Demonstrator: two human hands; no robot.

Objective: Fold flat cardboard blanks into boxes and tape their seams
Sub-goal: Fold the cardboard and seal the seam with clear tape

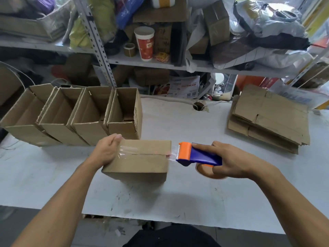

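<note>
A folded cardboard box (pixel 144 162) lies on the white table (pixel 178 196) with its closed flaps facing up and a seam running left to right. My left hand (pixel 106 151) grips the box's left end over a strip of clear tape. My right hand (pixel 229 160) holds a blue and orange tape dispenser (pixel 197 154) just past the box's right edge. Clear tape stretches from the dispenser's orange head along the seam to my left hand.
Several open finished boxes (pixel 74 114) stand in a row at the back left. A stack of flat cardboard blanks (pixel 268 118) lies at the right. Cluttered metal shelves (pixel 160 63) rise behind the table. A cable hole (pixel 198 105) is near the back.
</note>
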